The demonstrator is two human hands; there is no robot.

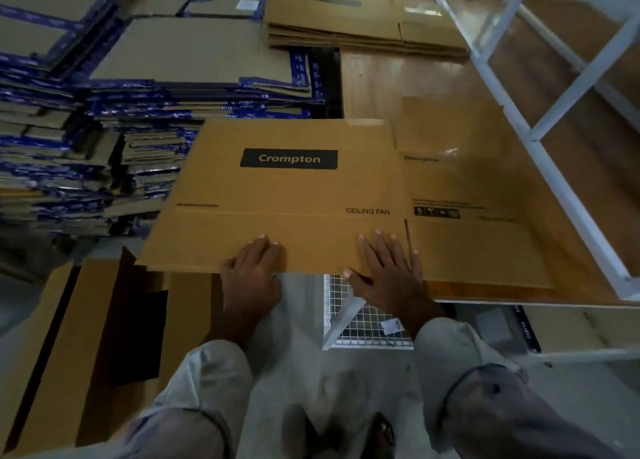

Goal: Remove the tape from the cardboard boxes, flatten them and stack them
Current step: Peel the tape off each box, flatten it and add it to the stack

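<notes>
Head view: a flattened cardboard box, printed with a brand label and the words CEILING FAN, lies on a wooden table with its near edge overhanging the table front and its left portion reaching past the table toward the stacks. The left hand rests at the near edge, fingers laid together on top of the panel with the thumb at the rim; whether the thumb hooks beneath cannot be told. The right hand lies flat on the same flap, fingers straight and spread apart, just beside the slit between flaps. Neither hand pinches anything. No tape strip is plainly visible on this box; a glossy patch near the far right may be tape residue, but that cannot be confirmed. The step in hand appears to be pressing the box flat before stacking. To do it well, both palms should bear down evenly along the crease nearest the body, then sweep outward so the flaps lie level. A pile of matching flat boxes sits at the far end of the table, and taller stacks of blue-taped cardboard stand to the left. An open box waits on the floor at lower left. The overhang risks the box tipping off the table if pressure is released unevenly.
</notes>
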